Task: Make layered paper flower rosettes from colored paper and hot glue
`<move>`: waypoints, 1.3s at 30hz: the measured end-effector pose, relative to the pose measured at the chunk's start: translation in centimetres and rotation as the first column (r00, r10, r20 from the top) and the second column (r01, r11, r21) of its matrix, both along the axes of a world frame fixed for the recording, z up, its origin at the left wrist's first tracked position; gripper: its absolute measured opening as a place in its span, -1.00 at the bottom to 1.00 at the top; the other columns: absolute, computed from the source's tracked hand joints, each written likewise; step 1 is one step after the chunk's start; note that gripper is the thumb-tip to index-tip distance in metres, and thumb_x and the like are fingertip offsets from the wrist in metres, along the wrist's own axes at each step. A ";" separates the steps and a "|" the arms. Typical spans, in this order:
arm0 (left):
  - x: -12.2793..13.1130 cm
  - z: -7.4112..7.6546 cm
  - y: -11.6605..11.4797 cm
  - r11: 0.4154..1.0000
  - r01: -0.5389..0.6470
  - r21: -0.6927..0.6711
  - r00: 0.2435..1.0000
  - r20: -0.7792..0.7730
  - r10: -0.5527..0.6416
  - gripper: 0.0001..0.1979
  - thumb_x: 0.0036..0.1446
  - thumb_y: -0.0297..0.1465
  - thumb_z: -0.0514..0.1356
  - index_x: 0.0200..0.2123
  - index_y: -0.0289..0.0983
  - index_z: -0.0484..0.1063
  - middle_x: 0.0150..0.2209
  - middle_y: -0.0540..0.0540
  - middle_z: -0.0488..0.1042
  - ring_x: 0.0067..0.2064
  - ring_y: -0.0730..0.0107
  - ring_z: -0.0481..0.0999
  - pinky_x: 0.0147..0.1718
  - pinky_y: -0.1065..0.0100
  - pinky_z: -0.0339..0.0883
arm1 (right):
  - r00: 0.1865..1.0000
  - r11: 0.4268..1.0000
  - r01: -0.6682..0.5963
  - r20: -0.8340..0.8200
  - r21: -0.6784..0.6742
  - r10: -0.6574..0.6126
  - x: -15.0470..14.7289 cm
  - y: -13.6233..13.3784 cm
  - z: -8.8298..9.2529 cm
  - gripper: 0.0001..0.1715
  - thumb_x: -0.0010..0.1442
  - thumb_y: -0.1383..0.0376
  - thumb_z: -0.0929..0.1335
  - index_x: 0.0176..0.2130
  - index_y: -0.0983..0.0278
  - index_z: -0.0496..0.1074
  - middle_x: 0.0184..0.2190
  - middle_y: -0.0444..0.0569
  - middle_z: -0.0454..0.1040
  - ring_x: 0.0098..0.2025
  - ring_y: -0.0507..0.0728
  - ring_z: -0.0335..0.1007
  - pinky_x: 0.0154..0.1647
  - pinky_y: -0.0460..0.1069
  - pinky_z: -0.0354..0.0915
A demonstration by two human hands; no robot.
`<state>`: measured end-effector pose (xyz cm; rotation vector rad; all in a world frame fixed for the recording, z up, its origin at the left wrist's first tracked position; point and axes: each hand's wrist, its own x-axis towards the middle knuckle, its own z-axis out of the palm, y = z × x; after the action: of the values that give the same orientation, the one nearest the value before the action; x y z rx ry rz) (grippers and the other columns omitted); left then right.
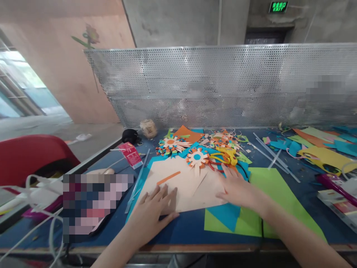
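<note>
A cream sheet of paper (pixel 192 197) lies on the blue table. My left hand (pixel 153 212) rests on its lower left part with the fingers apart. Just beyond those fingertips is a narrow orange paper strip (pixel 169 178). My right hand (pixel 234 186) reaches over the sheet's right side, thumb and fingers apart, its fingertips close to scissors with yellow and red handles (pixel 217 158). At the sheet's far edge sits a paper flower (pixel 197 158) with a blue centre and orange and cream petals. Another paper flower (pixel 170 142), with an orange centre, lies farther left.
Green paper (pixel 279 201) lies at the right, and paper scraps (pixel 223 139) pile up behind. Clear glue sticks (pixel 270 152) lie beyond. A purple glue gun (pixel 334 186) is far right; a blurred-out phone-like object (pixel 95 204) and white cables (pixel 52 223) are left. A perforated metal screen (pixel 223 85) stands behind.
</note>
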<state>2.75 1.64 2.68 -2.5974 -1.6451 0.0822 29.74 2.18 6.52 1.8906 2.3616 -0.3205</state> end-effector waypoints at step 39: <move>3.6 -1.2 -1.2 0.906 0.409 0.106 0.912 -0.079 -0.402 -0.48 0.06 -0.71 -0.14 0.05 -0.31 0.28 0.04 -0.19 0.36 0.06 0.27 0.35 -0.05 0.25 0.32 | 0.993 0.975 -0.034 -0.102 0.219 0.057 1.9 -6.9 -3.8 -0.24 0.14 0.10 0.22 0.19 0.50 0.05 0.21 0.26 0.01 0.24 0.34 -0.10 0.19 0.24 0.00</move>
<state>6.32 0.47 1.50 -2.7500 -1.0235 0.0303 31.67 -4.67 2.68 1.9510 2.6028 -0.1702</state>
